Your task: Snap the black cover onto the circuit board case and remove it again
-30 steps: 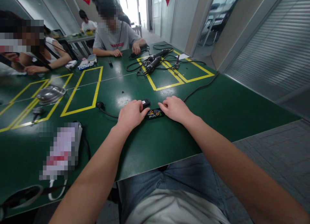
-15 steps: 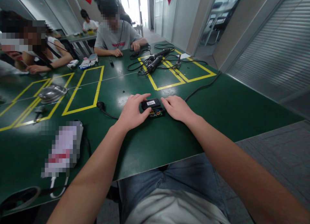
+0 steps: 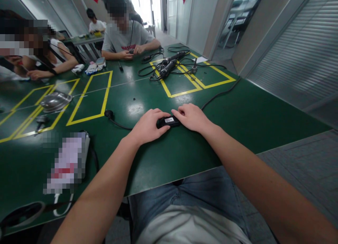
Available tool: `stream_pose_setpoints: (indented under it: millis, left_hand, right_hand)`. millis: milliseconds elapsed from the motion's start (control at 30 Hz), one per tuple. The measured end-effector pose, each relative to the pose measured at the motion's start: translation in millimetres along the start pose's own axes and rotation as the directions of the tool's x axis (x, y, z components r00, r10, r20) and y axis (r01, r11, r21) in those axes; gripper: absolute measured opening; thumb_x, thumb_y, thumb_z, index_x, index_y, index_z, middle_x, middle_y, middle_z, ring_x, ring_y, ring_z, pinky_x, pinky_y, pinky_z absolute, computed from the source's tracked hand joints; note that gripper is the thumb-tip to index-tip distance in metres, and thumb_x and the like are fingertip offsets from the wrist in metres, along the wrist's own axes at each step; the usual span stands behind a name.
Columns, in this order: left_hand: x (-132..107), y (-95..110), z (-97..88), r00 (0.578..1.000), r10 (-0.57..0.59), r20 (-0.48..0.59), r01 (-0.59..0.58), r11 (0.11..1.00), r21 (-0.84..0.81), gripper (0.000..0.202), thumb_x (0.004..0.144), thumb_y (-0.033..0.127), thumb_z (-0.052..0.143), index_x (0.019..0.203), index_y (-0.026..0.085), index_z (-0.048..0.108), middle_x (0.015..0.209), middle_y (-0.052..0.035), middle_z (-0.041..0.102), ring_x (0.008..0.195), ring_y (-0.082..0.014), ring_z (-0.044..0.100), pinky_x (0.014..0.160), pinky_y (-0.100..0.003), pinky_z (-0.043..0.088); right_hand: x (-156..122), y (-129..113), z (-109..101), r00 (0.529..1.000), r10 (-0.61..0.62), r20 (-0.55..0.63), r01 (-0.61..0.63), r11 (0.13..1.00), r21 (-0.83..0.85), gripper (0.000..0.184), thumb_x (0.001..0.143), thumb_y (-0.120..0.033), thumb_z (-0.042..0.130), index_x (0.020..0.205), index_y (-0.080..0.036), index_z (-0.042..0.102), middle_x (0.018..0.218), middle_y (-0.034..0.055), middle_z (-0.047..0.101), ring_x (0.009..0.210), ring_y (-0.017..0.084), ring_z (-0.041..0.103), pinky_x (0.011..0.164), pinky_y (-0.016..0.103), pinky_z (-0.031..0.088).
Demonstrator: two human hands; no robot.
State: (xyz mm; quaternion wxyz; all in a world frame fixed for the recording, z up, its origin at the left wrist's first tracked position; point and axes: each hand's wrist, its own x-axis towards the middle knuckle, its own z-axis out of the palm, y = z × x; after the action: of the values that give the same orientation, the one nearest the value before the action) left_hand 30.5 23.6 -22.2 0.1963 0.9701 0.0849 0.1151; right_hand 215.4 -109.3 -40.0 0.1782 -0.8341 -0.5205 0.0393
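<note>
A small black plastic case [image 3: 173, 123] with a white label lies on the green table in front of me. Its left end sits between the thumb and fingers of my left hand [image 3: 150, 127], which grips it. My right hand [image 3: 194, 118] is closed at the other end, its thumb and index finger on the case's upper right edge. The right hand's other fingers are curled, and its far side is hidden. A black cable [image 3: 121, 126] with a round plug [image 3: 108, 114] runs out from under my left hand. Another black cable [image 3: 218, 95] leads away behind my right hand.
Black electric screwdrivers [image 3: 169, 68] and tangled cables lie within yellow tape outlines at the back. A clear dish [image 3: 56, 101] and a small metal part [image 3: 41, 120] are at left. A blurred-out device [image 3: 66, 163] stands near my left forearm. Co-workers sit across the table.
The black labelled cover has come down over the circuit board, which is now out of sight. My left hand has closed around the case. A co-worker opposite has brought both hands together.
</note>
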Motion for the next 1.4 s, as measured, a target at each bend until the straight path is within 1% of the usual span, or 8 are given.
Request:
stream_pose_setpoints:
  millis: [333,600,867,1000,1067,1167,1300,1400]
  left_hand:
    - [3.1,-4.1,4.9,1.000,-0.019,0.013,0.018,0.999,0.026,0.042,0.095,0.029,0.084,0.135,0.020,0.079,0.117,-0.0099,0.076,0.112,-0.0313,0.070,0.104,-0.047,0.057]
    - [3.7,1.3,2.5,0.999,-0.027,0.026,0.025,0.997,0.068,0.045,0.095,0.029,0.086,0.138,0.020,0.079,0.117,-0.0105,0.075,0.113,-0.0325,0.070,0.105,-0.049,0.057]
    - [4.8,-6.7,8.0,0.996,-0.092,0.009,0.092,0.976,-0.199,0.036,0.095,0.030,0.083,0.130,0.023,0.080,0.117,-0.0075,0.078,0.108,-0.0273,0.074,0.103,-0.045,0.059]
    - [6.4,-12.5,11.8,0.972,-0.231,-0.050,0.198,0.912,-0.360,0.035,0.099,0.030,0.077,0.132,0.021,0.070,0.117,-0.0068,0.078,0.105,-0.0240,0.073,0.097,-0.040,0.059]
    - [7.3,-15.1,11.9,0.933,-0.334,-0.134,0.282,0.911,-0.302,0.027,0.101,0.029,0.074,0.125,0.021,0.065,0.114,-0.0075,0.076,0.104,-0.0246,0.072,0.095,-0.041,0.059]
    - [7.6,-18.1,8.9,0.885,-0.417,-0.209,0.417,0.908,-0.044,0.013,0.101,0.026,0.073,0.109,0.022,0.063,0.113,-0.0108,0.074,0.111,-0.0306,0.068,0.099,-0.047,0.056]
    - [6.7,-16.5,2.2,0.868,-0.461,-0.184,0.486,0.865,0.126,0.003,0.104,0.024,0.068,0.105,0.021,0.069,0.117,-0.0140,0.074,0.118,-0.0345,0.066,0.106,-0.051,0.055]
    - [6.0,-9.1,-2.4,0.871,-0.432,-0.232,0.475,0.860,0.184,0.015,0.105,0.029,0.066,0.102,0.019,0.077,0.125,-0.0158,0.072,0.121,-0.0338,0.066,0.109,-0.049,0.055]
  right_hand:
    - [0.6,1.2,4.8,1.000,-0.020,-0.018,0.019,1.000,-0.014,0.051,0.113,-0.052,0.055,0.073,-0.022,0.064,0.088,0.0094,0.073,0.085,0.024,0.058,0.073,0.037,0.031]
    - [-1.5,-3.4,-1.0,0.998,-0.042,0.047,0.043,0.999,-0.033,0.046,0.116,-0.042,0.053,0.077,-0.022,0.066,0.094,0.0092,0.075,0.091,0.025,0.061,0.077,0.036,0.034]
    - [-0.5,-0.4,1.9,0.998,-0.053,0.043,0.056,0.996,-0.073,0.050,0.121,-0.036,0.040,0.098,-0.018,0.081,0.104,0.0139,0.080,0.097,0.027,0.068,0.083,0.037,0.040]
    - [1.7,2.6,3.9,0.999,-0.040,0.028,0.041,0.997,-0.068,0.049,0.120,-0.032,0.038,0.100,-0.018,0.080,0.102,0.0137,0.080,0.094,0.027,0.069,0.083,0.036,0.041]
    - [2.5,3.8,4.2,0.999,-0.047,0.020,0.048,0.997,-0.052,0.049,0.120,-0.032,0.040,0.094,-0.019,0.079,0.099,0.0128,0.080,0.091,0.026,0.068,0.082,0.036,0.041]
    - [2.7,4.8,2.6,0.998,-0.056,0.026,0.057,0.997,-0.045,0.047,0.118,-0.032,0.044,0.086,-0.019,0.077,0.095,0.0125,0.078,0.086,0.025,0.065,0.078,0.037,0.039]
    - [1.5,6.0,-1.4,0.998,-0.037,0.042,0.039,0.998,-0.044,0.048,0.115,-0.034,0.048,0.076,-0.020,0.074,0.086,0.0109,0.076,0.076,0.023,0.060,0.072,0.037,0.034]
    - [0.4,5.8,-3.4,0.999,-0.023,0.030,0.024,0.998,-0.052,0.049,0.114,-0.036,0.049,0.074,-0.021,0.074,0.081,0.0102,0.075,0.073,0.023,0.058,0.071,0.038,0.033]
